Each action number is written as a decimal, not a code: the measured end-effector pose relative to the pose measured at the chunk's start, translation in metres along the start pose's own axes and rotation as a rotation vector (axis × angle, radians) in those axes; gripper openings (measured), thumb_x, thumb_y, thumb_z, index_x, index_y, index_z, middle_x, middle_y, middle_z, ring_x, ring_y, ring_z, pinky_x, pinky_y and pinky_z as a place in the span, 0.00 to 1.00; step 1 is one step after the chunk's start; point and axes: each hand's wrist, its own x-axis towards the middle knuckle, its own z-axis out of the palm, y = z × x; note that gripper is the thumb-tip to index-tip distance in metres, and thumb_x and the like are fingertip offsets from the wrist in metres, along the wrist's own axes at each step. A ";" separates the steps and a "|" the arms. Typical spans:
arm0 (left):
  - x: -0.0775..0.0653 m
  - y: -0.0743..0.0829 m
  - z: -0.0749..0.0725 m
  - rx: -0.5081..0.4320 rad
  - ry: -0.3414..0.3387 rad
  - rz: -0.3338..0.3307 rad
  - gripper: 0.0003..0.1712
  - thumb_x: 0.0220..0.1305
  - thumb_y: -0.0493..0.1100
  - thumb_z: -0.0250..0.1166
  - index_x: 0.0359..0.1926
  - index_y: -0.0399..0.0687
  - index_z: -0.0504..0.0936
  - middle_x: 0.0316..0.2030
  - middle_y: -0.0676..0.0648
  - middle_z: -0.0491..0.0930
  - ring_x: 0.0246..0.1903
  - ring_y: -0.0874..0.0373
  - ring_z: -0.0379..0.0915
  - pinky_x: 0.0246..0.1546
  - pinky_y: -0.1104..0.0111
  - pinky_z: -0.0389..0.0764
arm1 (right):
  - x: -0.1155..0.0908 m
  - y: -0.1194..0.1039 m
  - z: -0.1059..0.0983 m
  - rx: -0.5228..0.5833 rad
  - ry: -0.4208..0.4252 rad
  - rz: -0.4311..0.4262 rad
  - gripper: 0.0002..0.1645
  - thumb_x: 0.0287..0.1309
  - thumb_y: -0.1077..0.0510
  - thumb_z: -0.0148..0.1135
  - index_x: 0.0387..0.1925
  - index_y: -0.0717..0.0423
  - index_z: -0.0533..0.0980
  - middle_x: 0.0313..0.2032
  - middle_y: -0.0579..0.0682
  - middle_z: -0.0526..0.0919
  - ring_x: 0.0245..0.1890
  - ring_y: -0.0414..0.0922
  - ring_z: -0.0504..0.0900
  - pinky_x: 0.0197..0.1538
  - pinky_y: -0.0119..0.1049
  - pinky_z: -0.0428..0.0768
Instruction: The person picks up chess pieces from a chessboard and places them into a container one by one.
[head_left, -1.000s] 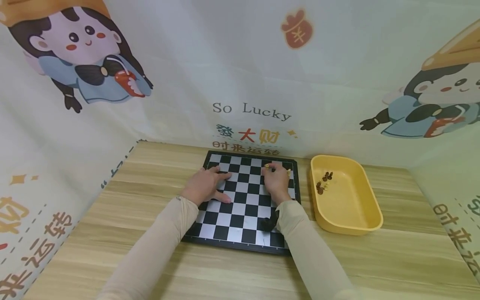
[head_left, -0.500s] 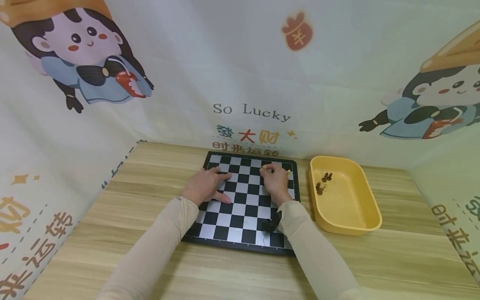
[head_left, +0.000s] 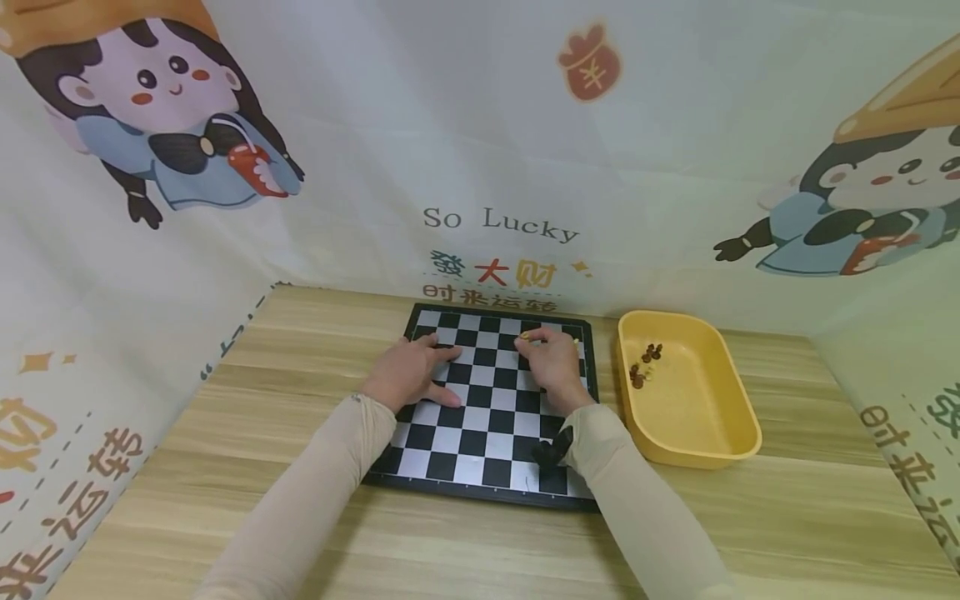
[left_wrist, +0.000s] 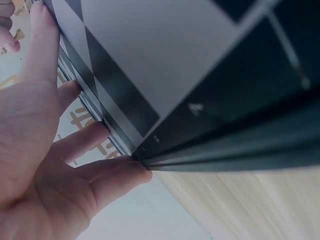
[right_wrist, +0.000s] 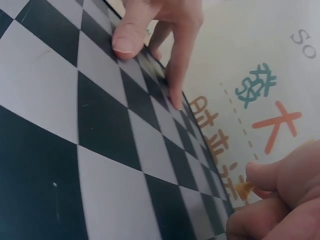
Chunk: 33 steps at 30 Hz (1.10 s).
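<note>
A black-and-white chessboard (head_left: pixel 480 421) lies flat on the table. My left hand (head_left: pixel 405 372) rests on its left side with fingers spread; in the left wrist view, fingertips (left_wrist: pixel 135 170) touch the board's edge. Over the far right squares, my right hand (head_left: pixel 553 368) pinches a small yellow chess piece (right_wrist: pixel 245 190) between thumb and fingers. Most of that piece is hidden by the fingers. Just beyond the right hand, a bit of another yellow piece (head_left: pixel 576 341) shows near the board's right edge.
Right of the board stands a yellow plastic tub (head_left: pixel 693 408) holding several dark brown chess pieces (head_left: pixel 637 377) and a little yellow. A printed curtain (head_left: pixel 480 150) hangs behind the wood-grain table (head_left: pixel 300 367). A black strap (head_left: pixel 553 450) hangs at the right wrist, over the board.
My right hand has shifted slightly left across the far squares, still pinching the yellow chess piece. The left hand stays in place on the board.
</note>
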 end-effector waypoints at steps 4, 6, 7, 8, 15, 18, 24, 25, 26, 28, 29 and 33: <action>-0.001 0.000 -0.001 -0.007 -0.009 0.005 0.54 0.50 0.73 0.68 0.76 0.59 0.67 0.76 0.35 0.62 0.77 0.42 0.58 0.77 0.45 0.62 | -0.004 -0.004 -0.007 -0.018 0.006 -0.016 0.14 0.66 0.53 0.68 0.46 0.59 0.83 0.37 0.50 0.84 0.32 0.41 0.73 0.30 0.30 0.70; -0.002 0.000 -0.001 -0.007 -0.006 0.010 0.54 0.50 0.73 0.68 0.76 0.58 0.67 0.76 0.35 0.63 0.78 0.43 0.57 0.77 0.44 0.62 | -0.007 -0.006 -0.011 -0.033 0.008 -0.026 0.14 0.66 0.53 0.68 0.46 0.59 0.83 0.33 0.47 0.83 0.30 0.41 0.72 0.29 0.30 0.69; -0.002 0.000 -0.001 -0.010 -0.007 0.009 0.54 0.50 0.73 0.68 0.76 0.58 0.67 0.76 0.35 0.62 0.78 0.43 0.57 0.77 0.44 0.62 | -0.008 -0.007 -0.012 -0.039 0.008 -0.032 0.14 0.66 0.52 0.68 0.45 0.59 0.83 0.30 0.46 0.81 0.29 0.41 0.72 0.28 0.30 0.68; -0.002 0.000 -0.001 -0.009 -0.005 0.011 0.54 0.50 0.73 0.68 0.76 0.58 0.67 0.76 0.35 0.63 0.78 0.43 0.57 0.77 0.44 0.62 | -0.009 -0.008 -0.014 -0.045 0.006 -0.037 0.14 0.66 0.52 0.68 0.44 0.58 0.83 0.28 0.45 0.79 0.27 0.41 0.70 0.27 0.30 0.67; -0.002 -0.001 -0.001 -0.012 0.001 0.011 0.54 0.50 0.73 0.68 0.75 0.57 0.68 0.75 0.35 0.64 0.77 0.43 0.58 0.77 0.44 0.63 | -0.014 -0.015 -0.026 -0.052 -0.045 -0.063 0.12 0.65 0.53 0.68 0.40 0.60 0.83 0.26 0.44 0.77 0.25 0.40 0.68 0.25 0.30 0.64; -0.002 -0.001 -0.001 -0.011 0.004 0.012 0.54 0.50 0.73 0.68 0.75 0.58 0.68 0.75 0.35 0.64 0.77 0.43 0.58 0.77 0.44 0.63 | -0.015 -0.015 -0.033 -0.046 -0.062 -0.065 0.11 0.65 0.55 0.68 0.40 0.61 0.83 0.32 0.47 0.82 0.28 0.41 0.70 0.27 0.30 0.66; -0.002 -0.002 0.000 0.000 0.016 0.018 0.54 0.50 0.74 0.68 0.75 0.57 0.69 0.75 0.35 0.65 0.77 0.43 0.59 0.76 0.44 0.64 | -0.016 -0.017 -0.047 -0.076 -0.095 -0.048 0.13 0.68 0.54 0.65 0.44 0.61 0.81 0.43 0.53 0.86 0.35 0.43 0.72 0.32 0.31 0.68; -0.003 -0.002 0.000 0.002 0.017 0.017 0.54 0.50 0.74 0.68 0.75 0.57 0.69 0.75 0.35 0.65 0.77 0.43 0.59 0.76 0.44 0.64 | -0.016 -0.017 -0.050 -0.078 -0.096 -0.047 0.14 0.68 0.53 0.65 0.44 0.61 0.81 0.39 0.53 0.85 0.33 0.44 0.71 0.31 0.31 0.67; -0.003 -0.002 0.000 0.002 0.016 0.016 0.54 0.49 0.74 0.68 0.75 0.57 0.69 0.75 0.34 0.65 0.77 0.43 0.59 0.76 0.44 0.64 | -0.016 -0.018 -0.052 -0.085 -0.097 -0.047 0.14 0.69 0.53 0.64 0.44 0.61 0.81 0.37 0.52 0.83 0.32 0.44 0.71 0.31 0.32 0.67; -0.003 -0.002 -0.001 0.008 0.017 0.014 0.54 0.49 0.74 0.68 0.75 0.57 0.69 0.74 0.34 0.65 0.76 0.42 0.60 0.76 0.44 0.65 | -0.015 -0.019 -0.055 -0.091 -0.093 -0.052 0.14 0.69 0.53 0.64 0.45 0.61 0.81 0.34 0.48 0.80 0.32 0.44 0.70 0.32 0.32 0.66; -0.002 -0.002 -0.001 0.007 0.015 0.013 0.54 0.50 0.74 0.68 0.75 0.58 0.69 0.75 0.34 0.64 0.77 0.43 0.59 0.76 0.44 0.64 | -0.015 -0.020 -0.057 -0.093 -0.090 -0.049 0.14 0.69 0.53 0.65 0.44 0.61 0.81 0.33 0.48 0.79 0.32 0.45 0.70 0.32 0.33 0.66; -0.001 -0.002 0.000 0.012 0.006 0.016 0.54 0.50 0.74 0.67 0.75 0.58 0.68 0.75 0.35 0.64 0.77 0.43 0.58 0.76 0.45 0.64 | -0.015 -0.021 -0.066 -0.100 -0.081 -0.048 0.15 0.68 0.52 0.65 0.45 0.62 0.82 0.34 0.48 0.80 0.36 0.45 0.70 0.35 0.34 0.67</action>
